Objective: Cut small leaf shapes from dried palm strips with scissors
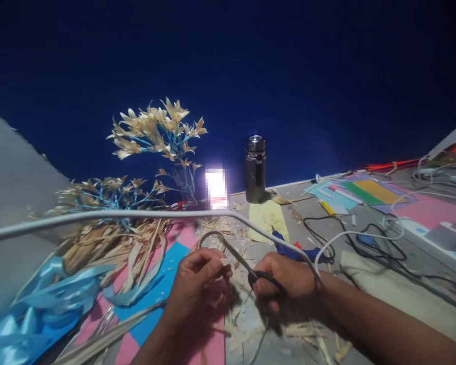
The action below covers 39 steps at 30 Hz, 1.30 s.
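Note:
My right hand (285, 280) grips the black handles of a pair of scissors (238, 259), whose blades point up and left toward my left hand. My left hand (198, 285) pinches a small pale strip (223, 261) between thumb and fingers, right at the blade tips. Both hands hover over a pink sheet (213, 344) strewn with pale dried-leaf cuttings (247, 334).
A heap of dried leaf strips (110, 248) and blue ribbon (41, 304) lies at left, with leafy blue-stemmed sprigs (155, 132) behind. A white cable (99, 217) crosses in front. A dark flask (255, 170), glue gun (296, 252), coloured papers (361, 192) and black wires (383, 253) sit at right.

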### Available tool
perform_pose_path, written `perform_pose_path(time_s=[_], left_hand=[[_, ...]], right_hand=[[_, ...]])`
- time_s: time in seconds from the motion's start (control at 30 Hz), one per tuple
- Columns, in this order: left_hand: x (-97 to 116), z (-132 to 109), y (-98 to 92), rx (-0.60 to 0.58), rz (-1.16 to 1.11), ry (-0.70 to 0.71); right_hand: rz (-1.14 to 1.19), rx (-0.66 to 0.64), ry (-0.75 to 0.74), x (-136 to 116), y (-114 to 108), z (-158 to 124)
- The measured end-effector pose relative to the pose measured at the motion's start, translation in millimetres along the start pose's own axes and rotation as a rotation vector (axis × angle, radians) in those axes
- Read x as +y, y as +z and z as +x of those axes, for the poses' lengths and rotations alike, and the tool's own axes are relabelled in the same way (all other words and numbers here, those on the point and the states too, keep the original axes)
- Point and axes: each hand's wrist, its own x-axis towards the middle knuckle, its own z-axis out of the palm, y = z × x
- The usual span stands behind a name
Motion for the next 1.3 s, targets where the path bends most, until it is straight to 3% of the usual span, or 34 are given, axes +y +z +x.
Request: perform_pose_path(time_s=[0.17,0.23,0.33,0.5,0.7,0.93,1.3], left_hand=[[-18.2,3.9,-1.6,-0.047,-0.043,-0.017],[-24.5,4.0,-1.3,-0.090,-0.070,-0.043],[-32.8,1.6,0.8,-0.129,-0.083,-0.078],[-38.5,0.8,2.2,-0.160,-0.035,-0.161],[-36.1,4.1,-0.2,-0.279,-0.050,-0.183],[-40.6,-1.2,1.7,-0.321,-0.050,-0.209],[-46.8,3.2,4.2,-0.160,-0.101,-0.172]], right_hand=[[0.135,0.328,-0.246,-10.4,9.7,7.9],[0.144,0.394,-0.333,-12.4,11.9,8.1],[0.156,0.360,-0.384,-12.2,15.5,6.4],[0.169,0.403,-0.344,-9.3,18.9,4.4],[0.236,0.316,-0.271,-9.0,17.5,3.3],[0.285,0.385,-0.283,-5.9,22.3,2.5],[0.467,0.387,-0.422,7.2,30.9,18.0]])
